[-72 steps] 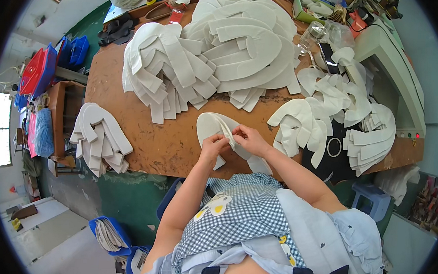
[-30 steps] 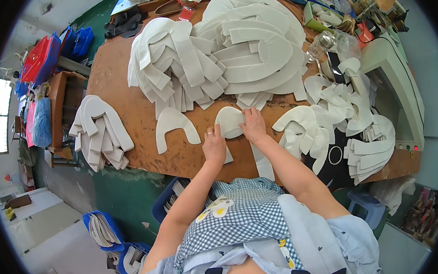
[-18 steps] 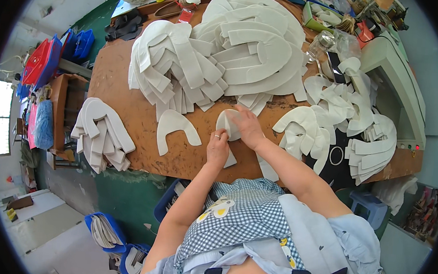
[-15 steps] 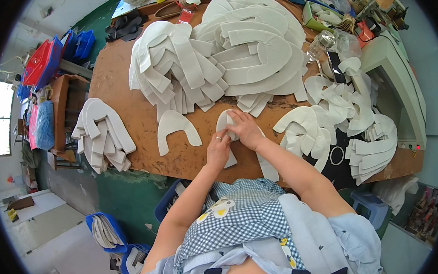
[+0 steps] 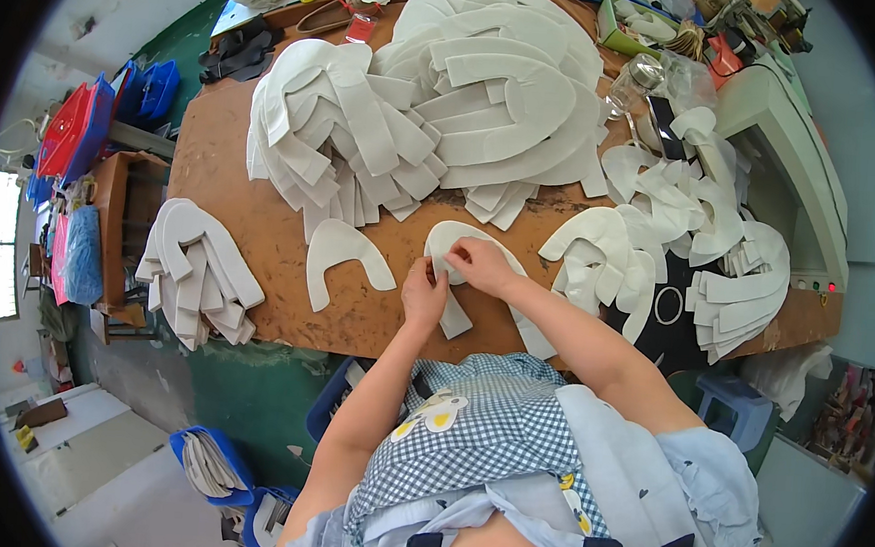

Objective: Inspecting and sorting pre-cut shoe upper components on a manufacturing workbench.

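A large white U-shaped padded piece (image 5: 513, 268) lies on the table in front of me, its rounded end pointing away. Its left edge is pinched by my left hand (image 5: 423, 293). My right hand (image 5: 482, 266) comes from the right, fingertips bent together on the same piece near the left hand. Whatever is between those fingertips is hidden. A smaller white U-shaped piece (image 5: 346, 258) lies flat just left of my hands, touched by neither. To the right sits a loose pile of thin white curved pieces (image 5: 599, 245).
Large heaps of white U-shaped pieces (image 5: 352, 108) cover the back of the brown table (image 5: 285, 309). A stack (image 5: 198, 259) lies at the left edge, another (image 5: 747, 292) at the right. Beyond that stands a pale machine housing (image 5: 813, 186). A glass jar (image 5: 642, 77) stands at the back right.
My right hand has drawn its fingers together and no longer lies spread across the piece, so its rounded end now shows. My left hand has shifted slightly down and left.
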Tool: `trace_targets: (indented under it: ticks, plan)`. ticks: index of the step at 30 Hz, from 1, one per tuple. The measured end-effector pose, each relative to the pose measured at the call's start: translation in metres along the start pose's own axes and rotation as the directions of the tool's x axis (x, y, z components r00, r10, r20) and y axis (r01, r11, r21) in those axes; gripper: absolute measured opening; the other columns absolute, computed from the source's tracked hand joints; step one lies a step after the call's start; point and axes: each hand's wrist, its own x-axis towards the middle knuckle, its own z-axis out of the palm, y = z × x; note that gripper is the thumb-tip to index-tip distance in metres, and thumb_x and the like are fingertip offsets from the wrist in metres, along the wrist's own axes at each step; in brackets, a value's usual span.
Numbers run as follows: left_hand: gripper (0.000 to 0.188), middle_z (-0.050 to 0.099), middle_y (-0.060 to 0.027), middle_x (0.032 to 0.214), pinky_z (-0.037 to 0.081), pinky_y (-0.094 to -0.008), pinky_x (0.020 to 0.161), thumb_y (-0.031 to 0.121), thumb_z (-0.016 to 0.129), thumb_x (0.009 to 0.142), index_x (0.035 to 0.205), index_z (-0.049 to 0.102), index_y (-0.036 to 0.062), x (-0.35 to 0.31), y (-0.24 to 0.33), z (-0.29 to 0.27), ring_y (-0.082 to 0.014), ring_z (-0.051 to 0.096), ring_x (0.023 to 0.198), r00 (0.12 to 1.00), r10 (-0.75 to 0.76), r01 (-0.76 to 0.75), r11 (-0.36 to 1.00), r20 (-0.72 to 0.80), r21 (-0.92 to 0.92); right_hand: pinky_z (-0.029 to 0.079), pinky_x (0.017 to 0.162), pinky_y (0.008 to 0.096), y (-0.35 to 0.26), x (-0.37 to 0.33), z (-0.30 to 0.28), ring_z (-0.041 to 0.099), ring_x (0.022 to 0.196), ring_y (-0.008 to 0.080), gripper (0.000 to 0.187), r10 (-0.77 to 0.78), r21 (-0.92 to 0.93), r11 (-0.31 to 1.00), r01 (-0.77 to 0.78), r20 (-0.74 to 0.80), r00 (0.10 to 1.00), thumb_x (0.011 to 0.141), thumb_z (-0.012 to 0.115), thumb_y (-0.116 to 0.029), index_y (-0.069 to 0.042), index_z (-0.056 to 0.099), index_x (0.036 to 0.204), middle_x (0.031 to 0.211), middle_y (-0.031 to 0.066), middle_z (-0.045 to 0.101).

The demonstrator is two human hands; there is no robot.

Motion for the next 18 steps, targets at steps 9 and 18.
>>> trace_targets:
  ticks: [9, 18]
  plan:
    - [0.027, 0.067, -0.012, 0.087, 0.052, -0.0297, 0.068, 0.018, 0.063, 0.088, 0.107, 0.063, -0.0014, -0.003, -0.005, -0.006, -0.0194, 0.066, 0.075, 0.999, -0.048, 0.047, 0.987, -0.005, -0.151, 0.053, 0.058, 0.028, 0.016, 0.022, 0.029, 0.067, 0.063, 0.0168, 0.016, 0.325, 0.312, 0.887, -0.341, 0.102, 0.94, 0.077, 0.069, -0.016, 0.0, 0.066, 0.079, 0.074, 0.0092, 0.068]
    - [0.028, 0.068, -0.0072, 0.083, 0.05, -0.0251, 0.065, 0.019, 0.064, 0.087, 0.105, 0.065, -0.0022, 0.011, -0.005, -0.013, -0.0109, 0.061, 0.071, 0.984, -0.171, 0.176, 0.97, 0.043, -0.165, 0.053, 0.055, 0.0242, 0.012, 0.026, 0.024, 0.067, 0.062, 0.0127, 0.015, 0.471, 0.418, 0.739, -0.529, 0.242, 0.848, 0.08, 0.063, -0.012, 0.0, 0.07, 0.086, 0.075, 0.0067, 0.069]
